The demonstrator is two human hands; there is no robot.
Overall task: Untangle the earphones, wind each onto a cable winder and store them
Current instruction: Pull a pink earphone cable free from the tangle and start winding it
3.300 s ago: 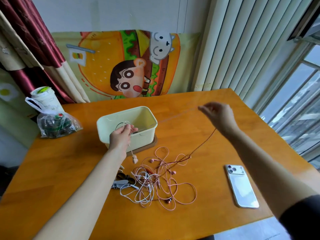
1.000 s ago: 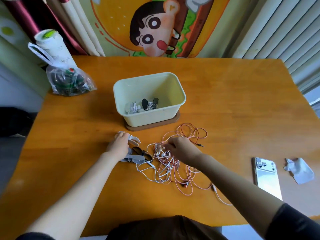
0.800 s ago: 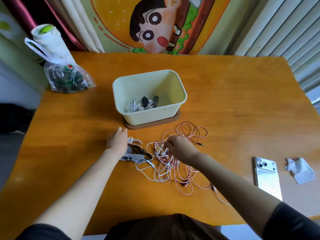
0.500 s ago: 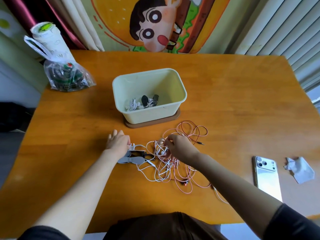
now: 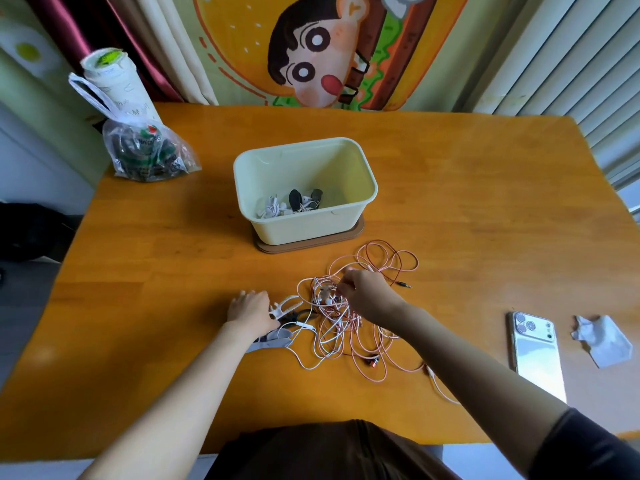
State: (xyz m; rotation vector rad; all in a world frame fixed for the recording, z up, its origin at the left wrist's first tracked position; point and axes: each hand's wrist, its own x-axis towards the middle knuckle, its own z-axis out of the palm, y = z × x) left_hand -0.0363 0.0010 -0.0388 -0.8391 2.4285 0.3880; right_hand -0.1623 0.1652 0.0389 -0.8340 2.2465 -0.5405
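Observation:
A tangle of pink, white and red earphone cables (image 5: 346, 323) lies on the wooden table (image 5: 173, 254) in front of me. My right hand (image 5: 367, 294) sits on top of the tangle and pinches cable between its curled fingers. My left hand (image 5: 247, 311) grips a white fishbone cable winder (image 5: 285, 304) at the tangle's left edge. A dark winder (image 5: 298, 315) and a grey winder (image 5: 268, 342) lie beside it. The pale yellow box (image 5: 242, 174) behind the tangle holds wound earphones (image 5: 291, 204).
A white phone (image 5: 535, 355) and a crumpled tissue (image 5: 601, 341) lie at the right. A clear plastic bag (image 5: 145, 150) with a white cup above it stands at the far left corner. The box rests on a brown lid (image 5: 356, 232).
Since 3.3 s ago both hands came down from the box and the stretched cable to the tangle. In the last second my left hand closed on the white winder.

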